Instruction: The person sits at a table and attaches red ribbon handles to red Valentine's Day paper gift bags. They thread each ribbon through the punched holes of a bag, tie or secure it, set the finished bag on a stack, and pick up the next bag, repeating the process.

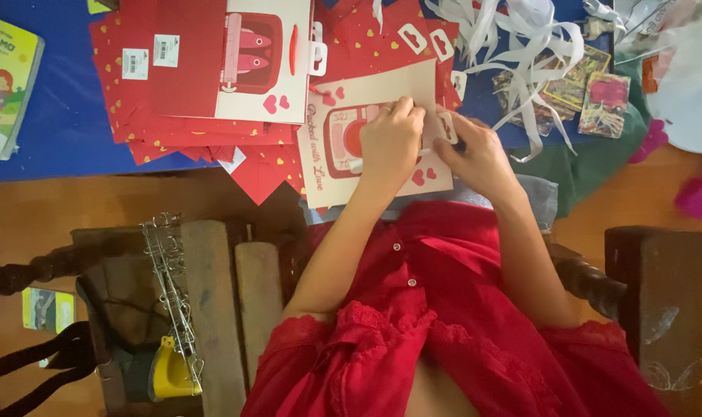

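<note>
Item: flat cream gift bag (370, 143) with a red printed panel and small hearts, lying face up at the near edge of the blue bench (57, 116), directly in front of you and just right of the stack.
Left hand (389, 139): laid palm-down on the bag's middle, fingers curled toward its top edge; it appears to pin the bag flat.
Right hand (478, 154): at the bag's right edge, fingers pinched on a small white piece; what exactly it grasps you cannot tell.
Adjacent: stack of red flat bags (189, 85) with heart print, touching the cream bag on its left; likely stock kept within reach.
Further right: loose white ribbon strips (521, 46); picture cards (590, 96) beyond them.
Far left: children's book (7, 81), well apart.
</note>
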